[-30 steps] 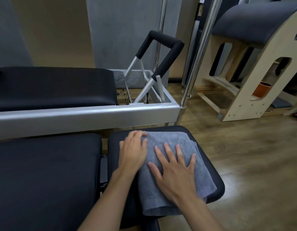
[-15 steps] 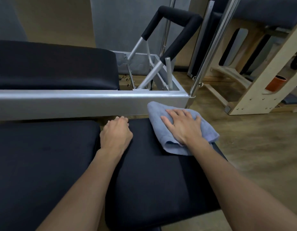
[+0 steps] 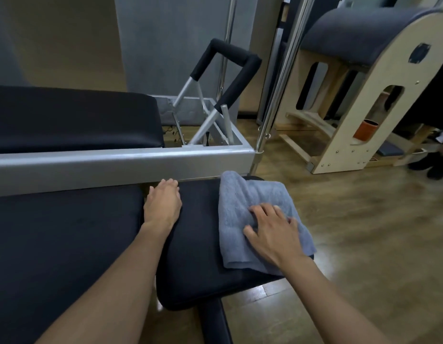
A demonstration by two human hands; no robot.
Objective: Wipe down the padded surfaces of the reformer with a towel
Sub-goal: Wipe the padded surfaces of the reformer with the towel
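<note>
1 grey towel [image 3: 242, 219] is pressed onto 1 small black pad [image 3: 198, 256] by 1 of 2 bare hands.

The towel is folded and lies on the right half of the small pad, with its right edge hanging over the pad's side above the wooden floor [image 3: 364, 232]. The right hand [image 3: 272, 234] is laid on top of it, fingers spread and pressing down, nothing clasped. The left hand [image 3: 163, 204] is rested flat on the pad's left edge, fingers straight and together, their tips just short of 1 silver frame rail [image 3: 116, 165]. 3 black padded surfaces are seen in all: the small pad, 1 long pad [image 3: 66, 244] beside it on the left, and 1 more [image 3: 71, 117] beyond the rail. 1 padded footbar [image 3: 228, 65] is raised behind the rail. 1 wooden barrel stand [image 3: 364, 95] with 1 orange cup [image 3: 365, 129] is placed at the right.
</note>
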